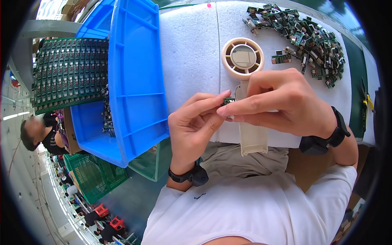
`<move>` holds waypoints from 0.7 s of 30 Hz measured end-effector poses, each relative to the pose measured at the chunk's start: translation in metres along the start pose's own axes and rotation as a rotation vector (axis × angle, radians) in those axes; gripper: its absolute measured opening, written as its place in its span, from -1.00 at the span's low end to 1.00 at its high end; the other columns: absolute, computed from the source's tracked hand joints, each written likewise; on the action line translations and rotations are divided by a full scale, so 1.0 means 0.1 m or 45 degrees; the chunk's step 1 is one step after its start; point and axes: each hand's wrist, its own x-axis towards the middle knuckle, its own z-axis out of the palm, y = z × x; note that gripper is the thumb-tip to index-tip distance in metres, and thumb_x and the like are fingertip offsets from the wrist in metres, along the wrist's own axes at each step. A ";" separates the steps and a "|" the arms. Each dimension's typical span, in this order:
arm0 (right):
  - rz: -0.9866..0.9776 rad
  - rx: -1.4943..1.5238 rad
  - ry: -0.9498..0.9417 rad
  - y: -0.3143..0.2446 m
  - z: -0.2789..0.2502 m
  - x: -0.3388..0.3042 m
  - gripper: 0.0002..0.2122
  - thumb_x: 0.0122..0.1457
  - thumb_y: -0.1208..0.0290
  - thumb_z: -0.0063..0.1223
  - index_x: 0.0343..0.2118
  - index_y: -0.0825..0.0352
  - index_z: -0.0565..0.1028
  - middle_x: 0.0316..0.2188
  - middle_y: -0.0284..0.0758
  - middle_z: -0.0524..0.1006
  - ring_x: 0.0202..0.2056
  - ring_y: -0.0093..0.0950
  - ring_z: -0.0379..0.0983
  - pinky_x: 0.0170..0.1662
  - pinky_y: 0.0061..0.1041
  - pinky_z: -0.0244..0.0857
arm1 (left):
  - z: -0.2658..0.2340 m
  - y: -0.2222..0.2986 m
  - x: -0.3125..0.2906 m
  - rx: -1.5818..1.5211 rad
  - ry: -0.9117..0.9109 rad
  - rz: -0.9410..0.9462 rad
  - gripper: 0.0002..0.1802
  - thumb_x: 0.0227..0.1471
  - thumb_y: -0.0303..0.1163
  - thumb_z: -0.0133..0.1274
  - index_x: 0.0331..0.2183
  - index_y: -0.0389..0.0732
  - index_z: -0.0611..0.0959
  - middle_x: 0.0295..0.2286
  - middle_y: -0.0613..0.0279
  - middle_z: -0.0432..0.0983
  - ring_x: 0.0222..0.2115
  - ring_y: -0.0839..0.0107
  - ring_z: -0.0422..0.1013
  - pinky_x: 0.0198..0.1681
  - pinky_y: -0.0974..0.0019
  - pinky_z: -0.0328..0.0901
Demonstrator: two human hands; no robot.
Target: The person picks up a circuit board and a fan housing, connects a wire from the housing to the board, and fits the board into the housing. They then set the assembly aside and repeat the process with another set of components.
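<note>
A small green circuit board (227,101) is pinched between the fingertips of my left hand (191,124) and my right hand (281,104). Fingers cover most of it, so only its upper part shows. Under my hands lies a cream handheld fan casing (253,141), its hollow handle pointing toward me. The fan's round head (227,64), with spokes about a grey disc, rests just beyond my right fingers. At the far right of the white foam surface (188,53) is a large heap of similar small boards (322,51), with one loose board (281,59) beside it.
A blue plastic bin (141,77) stands at the left, with a large panel of joined circuit boards (69,69) across it. Yellow-and-black pliers (364,112) lie at the right edge. A green crate (96,177) sits lower left. Another person (51,126) is beyond the bin.
</note>
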 end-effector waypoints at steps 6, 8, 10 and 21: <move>-0.062 -0.108 -0.043 -0.05 0.00 -0.01 -0.84 0.04 0.50 0.33 -0.28 0.20 0.69 -0.59 -0.44 0.37 -0.62 -0.58 0.36 -0.58 -0.55 0.19 | 0.01 -0.01 -0.01 -0.060 0.002 -0.014 -0.63 0.09 -0.74 0.10 -0.02 -0.40 0.62 -0.15 0.04 0.54 -0.20 0.36 0.55 -0.13 0.37 0.51; -0.068 -0.107 -0.025 -0.06 -0.01 -0.01 -0.85 0.03 0.50 0.34 -0.30 0.21 0.68 -0.58 -0.44 0.38 -0.62 -0.59 0.36 -0.58 -0.55 0.19 | 0.03 -0.01 -0.01 -0.109 0.030 0.020 -0.63 0.09 -0.74 0.10 -0.02 -0.40 0.62 -0.15 0.03 0.54 -0.19 0.35 0.55 -0.12 0.35 0.52; 0.082 -0.072 -0.016 -0.09 -0.05 -0.01 -0.86 0.00 0.52 0.35 -0.34 0.24 0.66 -0.57 -0.44 0.41 -0.62 -0.59 0.38 -0.58 -0.56 0.22 | 0.03 -0.03 -0.03 -0.118 0.042 0.001 -0.63 0.09 -0.74 0.10 -0.02 -0.40 0.62 -0.15 0.02 0.54 -0.19 0.35 0.56 -0.12 0.35 0.52; 0.171 -0.165 0.095 -0.09 0.00 -0.04 -0.86 -0.06 0.54 0.40 -0.41 0.30 0.64 -0.51 -0.39 0.51 -0.53 -0.52 0.46 -0.50 -0.55 0.31 | 0.14 -0.06 -0.04 0.188 0.133 0.189 -0.63 0.06 -0.74 0.14 -0.05 -0.34 0.66 -0.17 0.03 0.56 -0.21 0.36 0.57 -0.16 0.38 0.52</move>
